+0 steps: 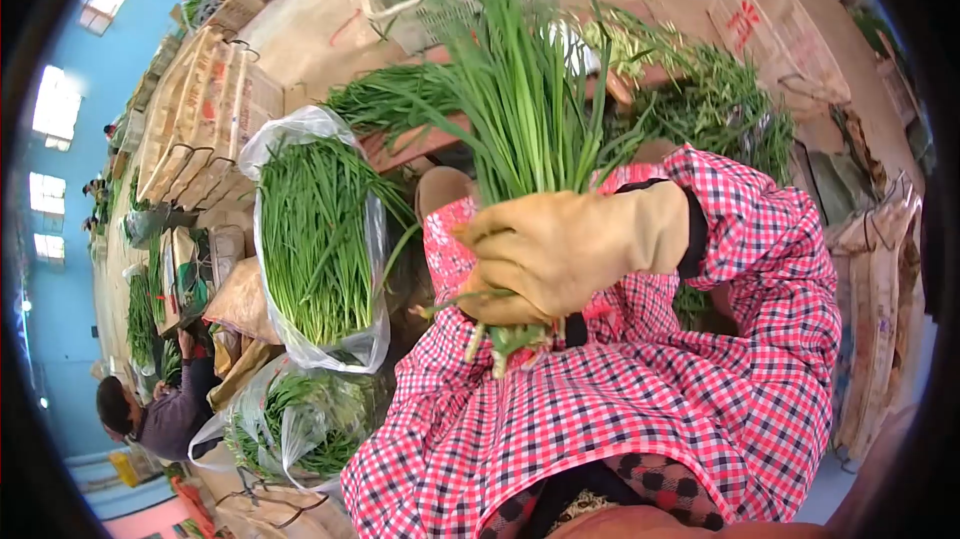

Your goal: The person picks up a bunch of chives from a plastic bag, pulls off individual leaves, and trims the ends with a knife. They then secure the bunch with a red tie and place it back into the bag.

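My right hand (560, 249), in a tan work glove, is closed around a bunch of garlic chives (530, 109). The long green leaves point away from me, and their tips are smeared by motion. Below the glove, the pale cut stem ends (500, 344) stick out over my checked clothing. My left hand is not visible; the bunch and the right glove may cover it. Just beyond, more loose chives (400, 96) lie on a reddish-brown board (420, 142). Left of my knees stands a clear plastic bag (262, 239) packed with chives.
A second plastic bag (300, 419) of greens sits nearer on the left. Stacked wooden crates (200, 129) stand behind it. Trimmed greens (715, 114) are heaped at the right, near another crate (770, 29). A person (165, 414) crouches at far left.
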Motion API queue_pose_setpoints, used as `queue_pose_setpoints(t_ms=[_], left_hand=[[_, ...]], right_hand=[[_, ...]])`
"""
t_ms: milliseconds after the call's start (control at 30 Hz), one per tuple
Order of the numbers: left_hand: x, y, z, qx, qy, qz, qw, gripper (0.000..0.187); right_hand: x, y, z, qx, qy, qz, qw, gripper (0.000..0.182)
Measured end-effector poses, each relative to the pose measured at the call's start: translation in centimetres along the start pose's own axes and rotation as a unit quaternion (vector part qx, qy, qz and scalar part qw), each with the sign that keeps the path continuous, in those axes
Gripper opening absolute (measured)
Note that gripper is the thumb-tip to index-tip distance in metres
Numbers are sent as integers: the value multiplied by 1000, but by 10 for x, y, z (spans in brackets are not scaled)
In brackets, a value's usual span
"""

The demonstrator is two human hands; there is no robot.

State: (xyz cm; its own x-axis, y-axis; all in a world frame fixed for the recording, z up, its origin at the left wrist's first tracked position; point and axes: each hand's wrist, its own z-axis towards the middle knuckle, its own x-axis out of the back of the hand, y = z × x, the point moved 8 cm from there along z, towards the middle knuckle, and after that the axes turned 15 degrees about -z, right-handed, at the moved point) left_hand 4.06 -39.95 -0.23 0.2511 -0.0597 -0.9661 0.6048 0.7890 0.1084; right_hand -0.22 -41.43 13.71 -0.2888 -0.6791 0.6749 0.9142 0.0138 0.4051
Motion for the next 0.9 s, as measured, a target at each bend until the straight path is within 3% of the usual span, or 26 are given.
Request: queue_pose_setpoints(t_ms=[100, 167, 267, 333, 500, 600, 633, 733, 767, 900], left_hand=[[12, -12, -2, 2, 29, -45, 999, 86], [14, -16, -6, 0, 50, -65, 997, 83], [16, -16, -3, -5, 66, -80, 995, 78], [25, -12, 8, -16, 76, -84, 993, 75], [30, -4, 14, -40, 90, -98, 990, 68], [36, 10, 19, -64, 107, -91, 988, 64], [41, 19, 23, -85, 122, -77, 986, 57], [44, 37, 34, -44, 101, -52, 993, 47], [54, 44, 31, -24, 151, -65, 986, 43], [61, 74, 49, -56, 144, 17, 988, 36]], right_hand=[[-3, -15, -27, -40, -28, 41, 998, 20], [0, -20, -36, -86, 28, 43, 995, 18], [-7, -39, -40, -83, 45, 82, 992, 11], [-6, -52, -37, -19, -25, 160, 987, 8], [-10, -55, -44, -32, 43, 156, 986, 14], [-29, -49, -45, -44, -19, 121, 991, 13], [-35, -49, -45, -30, -87, 102, 991, 14], [-23, -51, -54, -80, -103, 64, 989, 27], [-20, -54, -58, -103, -105, 49, 988, 34], [8, -73, -80, -116, -155, 256, 947, 38]])
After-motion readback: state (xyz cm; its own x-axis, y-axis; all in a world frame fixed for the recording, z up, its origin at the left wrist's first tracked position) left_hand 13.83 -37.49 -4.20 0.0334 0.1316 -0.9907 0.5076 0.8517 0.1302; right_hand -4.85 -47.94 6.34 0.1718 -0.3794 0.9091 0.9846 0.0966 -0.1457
